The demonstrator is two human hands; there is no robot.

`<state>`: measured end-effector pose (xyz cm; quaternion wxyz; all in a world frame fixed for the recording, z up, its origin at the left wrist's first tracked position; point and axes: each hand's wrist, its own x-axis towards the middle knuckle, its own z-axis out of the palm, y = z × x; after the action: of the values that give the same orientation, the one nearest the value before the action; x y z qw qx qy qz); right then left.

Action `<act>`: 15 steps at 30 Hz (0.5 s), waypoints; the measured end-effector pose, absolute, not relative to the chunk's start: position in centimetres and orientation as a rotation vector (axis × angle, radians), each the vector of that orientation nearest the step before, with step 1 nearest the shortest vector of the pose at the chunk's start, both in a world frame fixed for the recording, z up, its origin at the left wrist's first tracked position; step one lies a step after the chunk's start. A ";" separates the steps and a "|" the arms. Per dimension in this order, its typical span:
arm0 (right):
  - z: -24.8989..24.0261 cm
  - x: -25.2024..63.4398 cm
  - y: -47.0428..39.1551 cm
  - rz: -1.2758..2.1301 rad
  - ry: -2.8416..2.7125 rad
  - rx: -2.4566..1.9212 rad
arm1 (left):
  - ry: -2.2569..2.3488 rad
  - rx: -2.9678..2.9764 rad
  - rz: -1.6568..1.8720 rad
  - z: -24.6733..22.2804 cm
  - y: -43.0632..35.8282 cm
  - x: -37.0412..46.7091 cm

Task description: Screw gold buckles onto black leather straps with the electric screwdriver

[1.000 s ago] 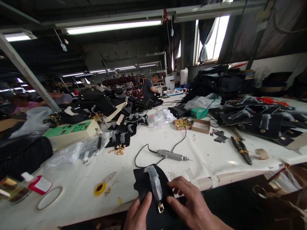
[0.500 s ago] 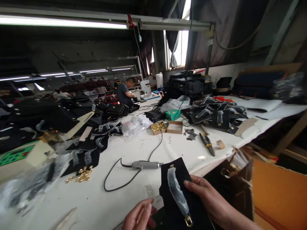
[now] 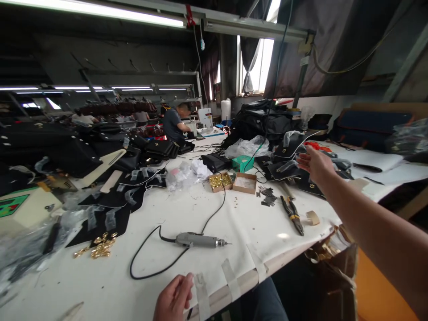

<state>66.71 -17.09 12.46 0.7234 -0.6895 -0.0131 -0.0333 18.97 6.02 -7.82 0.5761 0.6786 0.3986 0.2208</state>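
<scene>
My right hand (image 3: 316,166) reaches over the pile at the right, its fingers stretched out and apart. Just beyond its fingertips a black panel (image 3: 288,150) with a pale edge, a plastic-wrapped strap and a gold buckle lies tilted on similar panels (image 3: 309,187). Whether the fingertips touch it I cannot tell. Low in the view, my left hand (image 3: 174,296) is closed near the table's front edge, thumb against the curled fingers; anything inside is hidden. Ahead of it a grey corded electric screwdriver (image 3: 197,240) lies on the white table (image 3: 157,285).
Pliers (image 3: 292,216), dark metal plates (image 3: 267,196) and a box of gold fittings (image 3: 219,182) lie mid-table. Gold hardware (image 3: 102,245) and black pieces (image 3: 100,220) lie at left. A carton (image 3: 339,285) stands below the right edge. A person (image 3: 174,125) sits farther back.
My right hand has gone from the front edge to the pile at the right, and the black panel has left the front. My left hand has moved slightly left, still curled.
</scene>
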 end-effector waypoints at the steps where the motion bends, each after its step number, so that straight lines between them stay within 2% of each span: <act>1: 11.4 66.1 -16.2 -0.039 -0.057 -1.559 | 0.933 1.581 0.529 -7.8 5.9 18.9; 9: -2.3 52.6 -10.9 0.514 -0.476 -1.756 | 0.926 1.621 0.530 -7.8 5.6 18.8; 12: -4.4 49.6 -10.7 0.665 -0.656 -1.881 | 0.889 1.648 0.489 -8.3 5.9 18.5; 15: -4.3 48.5 -10.1 0.680 -0.770 -1.993 | 0.825 1.663 0.419 -8.5 5.9 18.0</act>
<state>48.52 -10.09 -4.35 0.4347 -0.8006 -0.3091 0.2729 18.04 5.94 -8.48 0.5802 0.7117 0.3531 0.1792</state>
